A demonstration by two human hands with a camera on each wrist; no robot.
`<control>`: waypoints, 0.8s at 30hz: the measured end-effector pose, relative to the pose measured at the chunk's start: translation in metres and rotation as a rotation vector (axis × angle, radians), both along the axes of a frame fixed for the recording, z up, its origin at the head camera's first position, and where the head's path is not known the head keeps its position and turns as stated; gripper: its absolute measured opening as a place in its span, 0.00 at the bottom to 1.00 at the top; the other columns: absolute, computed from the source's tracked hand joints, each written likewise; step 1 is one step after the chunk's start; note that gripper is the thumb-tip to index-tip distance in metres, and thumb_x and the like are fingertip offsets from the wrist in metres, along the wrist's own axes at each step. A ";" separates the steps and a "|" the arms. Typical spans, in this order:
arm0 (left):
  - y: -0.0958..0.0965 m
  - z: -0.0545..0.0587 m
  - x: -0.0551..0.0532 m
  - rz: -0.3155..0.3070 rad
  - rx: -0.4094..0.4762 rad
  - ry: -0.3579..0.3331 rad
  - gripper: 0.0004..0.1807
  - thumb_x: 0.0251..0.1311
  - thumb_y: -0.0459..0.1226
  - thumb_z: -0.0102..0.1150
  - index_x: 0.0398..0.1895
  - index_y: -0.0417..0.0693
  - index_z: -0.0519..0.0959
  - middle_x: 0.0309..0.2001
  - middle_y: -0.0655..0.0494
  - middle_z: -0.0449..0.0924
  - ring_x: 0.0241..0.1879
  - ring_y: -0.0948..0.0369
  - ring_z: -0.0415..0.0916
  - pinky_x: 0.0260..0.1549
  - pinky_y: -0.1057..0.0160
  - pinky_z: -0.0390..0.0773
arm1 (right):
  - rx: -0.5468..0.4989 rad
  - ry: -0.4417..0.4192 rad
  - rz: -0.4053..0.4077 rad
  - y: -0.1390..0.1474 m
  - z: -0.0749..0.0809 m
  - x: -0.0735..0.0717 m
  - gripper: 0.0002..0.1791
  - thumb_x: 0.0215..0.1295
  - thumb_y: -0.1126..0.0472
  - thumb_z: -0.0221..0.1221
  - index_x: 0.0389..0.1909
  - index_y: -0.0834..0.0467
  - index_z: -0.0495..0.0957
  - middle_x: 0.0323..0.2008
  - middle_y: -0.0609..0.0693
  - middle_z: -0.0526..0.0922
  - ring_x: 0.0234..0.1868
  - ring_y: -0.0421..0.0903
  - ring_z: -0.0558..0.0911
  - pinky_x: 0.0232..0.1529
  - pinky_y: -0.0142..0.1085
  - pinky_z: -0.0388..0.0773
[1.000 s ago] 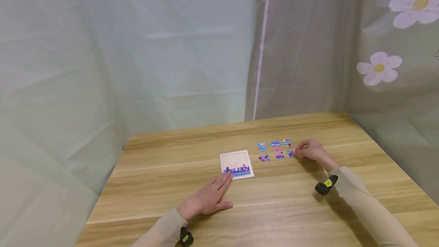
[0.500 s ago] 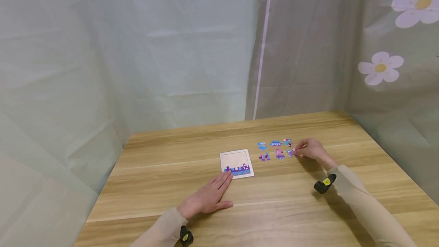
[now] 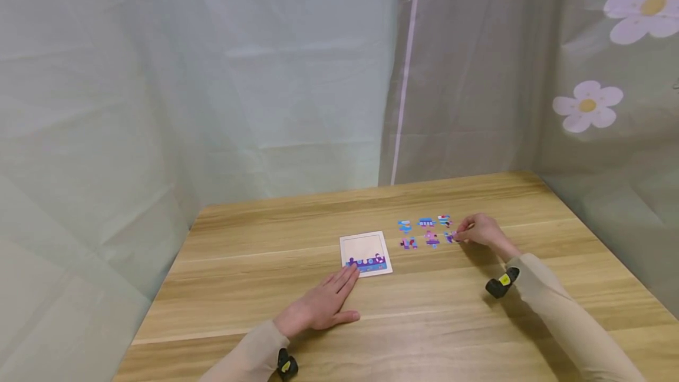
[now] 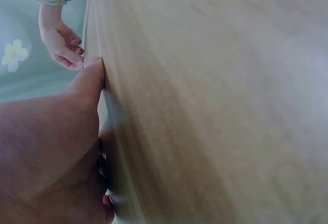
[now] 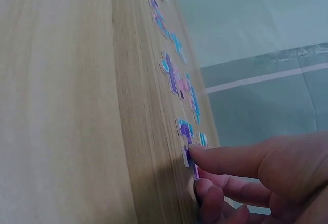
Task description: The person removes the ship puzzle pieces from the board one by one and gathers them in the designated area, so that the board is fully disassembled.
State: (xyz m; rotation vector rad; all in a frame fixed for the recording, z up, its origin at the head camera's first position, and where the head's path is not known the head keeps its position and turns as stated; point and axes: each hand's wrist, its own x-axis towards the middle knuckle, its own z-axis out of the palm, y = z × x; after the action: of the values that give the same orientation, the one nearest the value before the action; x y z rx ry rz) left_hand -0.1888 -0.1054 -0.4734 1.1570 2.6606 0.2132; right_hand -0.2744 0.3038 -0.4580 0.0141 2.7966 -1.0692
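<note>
Two hands in play here. My right hand has a purple jigsaw piece pinched, thumb on the near face and the other fingers curled in behind it. The piece sits at the right end of the near row of loose pieces, right under my thumb tip, which hides part of it. Can't tell if it's off the surface or just touching it.

My left hand isn't gripping anything: it's lying flat, fingers straight, thumb out to the side, fingertips resting on the near left corner of the white-framed puzzle tray.

The surface is light wood grain with some darker streaks. Pale curtains hang behind it and down both sides, with a pinkish stripe on the back one and big white-pink flowers with yellow centres on my right. I've got a black wrist camera by each beige sleeve cuff.

As for looks, the pinched piece is mostly purple with a bit of blue and a pale cardboard edge. The other loose pieces are blue, pink and purple prints with knobby tabs, laid out in two short rows just right of the tray. The tray's near strip is filled with purple and blue; above that it's bare beige.
</note>
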 end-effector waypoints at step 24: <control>0.000 -0.004 -0.003 0.014 -0.010 0.009 0.45 0.68 0.60 0.42 0.76 0.38 0.46 0.78 0.44 0.42 0.77 0.49 0.44 0.72 0.48 0.55 | -0.068 0.028 -0.011 -0.021 0.009 0.003 0.15 0.68 0.60 0.54 0.42 0.70 0.79 0.30 0.56 0.83 0.26 0.41 0.78 0.28 0.32 0.73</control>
State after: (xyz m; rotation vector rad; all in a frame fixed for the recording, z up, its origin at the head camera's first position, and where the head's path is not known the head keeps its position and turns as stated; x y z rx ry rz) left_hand -0.1922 -0.1049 -0.4775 1.1394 2.6757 0.1977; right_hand -0.2716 0.2826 -0.4494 0.0072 2.7869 -1.1750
